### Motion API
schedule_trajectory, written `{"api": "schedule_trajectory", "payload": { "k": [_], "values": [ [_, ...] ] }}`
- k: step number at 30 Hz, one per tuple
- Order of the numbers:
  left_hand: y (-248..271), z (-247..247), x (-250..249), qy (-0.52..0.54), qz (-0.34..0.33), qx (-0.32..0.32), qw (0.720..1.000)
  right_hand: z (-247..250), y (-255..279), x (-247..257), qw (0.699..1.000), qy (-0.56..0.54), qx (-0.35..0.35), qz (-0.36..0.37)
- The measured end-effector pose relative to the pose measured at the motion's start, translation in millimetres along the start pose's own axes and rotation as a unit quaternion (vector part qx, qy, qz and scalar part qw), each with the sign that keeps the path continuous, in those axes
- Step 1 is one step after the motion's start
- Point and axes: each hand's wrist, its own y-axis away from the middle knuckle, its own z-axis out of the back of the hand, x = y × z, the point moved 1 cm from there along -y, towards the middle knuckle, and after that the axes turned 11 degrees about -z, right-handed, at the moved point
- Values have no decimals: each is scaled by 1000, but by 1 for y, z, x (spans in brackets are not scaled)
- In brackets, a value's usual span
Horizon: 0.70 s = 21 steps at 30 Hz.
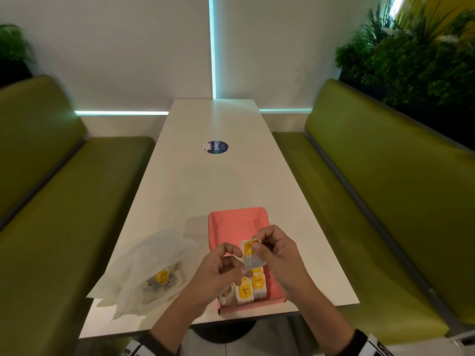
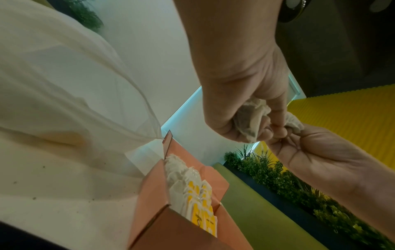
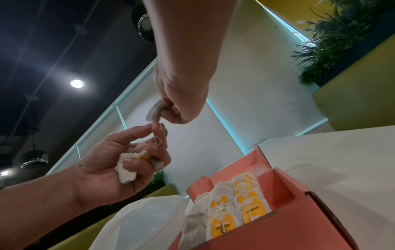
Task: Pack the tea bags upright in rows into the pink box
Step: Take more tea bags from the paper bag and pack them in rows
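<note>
Holding: the right hand (image 1: 276,253) pinches one tea bag (image 1: 251,255) by its yellow-tagged top, above the pink box (image 1: 232,222), so the pouch hangs down ready to go in upright.
Left hand: the left hand (image 1: 221,272) has its lower fingers curled round a small bunch of further tea bags (image 3: 128,162), while its thumb and forefinger pinch a loop of string (image 3: 158,141) just under the right hand; this looks like untangling the string from the bag before it is placed.
Grip states: both hands are closed on tea bags, neither relaxed.
Pink box: it sits open on the white worktop (image 1: 218,181), at the near edge, directly beneath both hands; its far part shows bare pink floor.
Packed bags: tea bags (image 1: 250,287) with yellow tags stand upright in two rows at the near end of the box, tags facing up, packed close so they prop one another.
Supply: a crumpled clear plastic bag (image 1: 144,268) lies on the worktop left of the box, with at least one yellow-tagged tea bag (image 1: 162,276) inside it.
Stage, as a judgement: partly done; the rows are begun and room remains toward the far end.
Risk, as a judgement: the loose string could snag standing bags and tip them as the next bag goes down.
</note>
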Motion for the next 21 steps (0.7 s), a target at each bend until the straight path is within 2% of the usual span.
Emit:
{"api": "schedule_trajectory", "payload": {
  "k": [6, 12, 16, 21],
  "values": [
    [-1, 1, 3, 68, -11, -14, 998, 0, -2, -1, 997, -63, 40, -24],
    [2, -4, 2, 62, 5, 8, 998, -4, -1, 0, 992, -103, 73, -27],
    [1, -8, -2, 30, 23, 19, 999, -7, -3, 1, 997, -77, 24, -14],
    [0, -15, -9, -25, 11, 0, 1000, -11, -3, 0, 999, -10, -48, 7]
  ]
}}
